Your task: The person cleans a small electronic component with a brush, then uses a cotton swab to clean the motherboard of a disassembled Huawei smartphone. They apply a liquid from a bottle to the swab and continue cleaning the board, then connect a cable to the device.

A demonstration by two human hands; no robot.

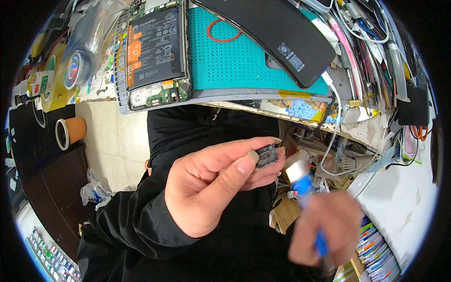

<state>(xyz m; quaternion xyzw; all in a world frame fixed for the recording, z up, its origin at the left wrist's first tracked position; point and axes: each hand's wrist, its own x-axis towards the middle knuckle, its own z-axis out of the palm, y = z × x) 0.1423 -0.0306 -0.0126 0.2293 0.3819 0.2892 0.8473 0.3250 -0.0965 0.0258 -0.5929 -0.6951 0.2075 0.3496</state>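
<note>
Teal perforated mat (244, 56), blue-handled brush (305, 188)

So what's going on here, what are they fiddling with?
A person pinches a small dark component in the fingers of the left hand, held up below the bench edge. The right hand, blurred, holds a blue-handled brush beside it. An opened phone lies on the teal mat above.

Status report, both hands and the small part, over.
Left hand pinches small dark part at fingertips. Right hand, blurred, grips blue-handled brush, white head beside the part. Nothing between them.
</note>
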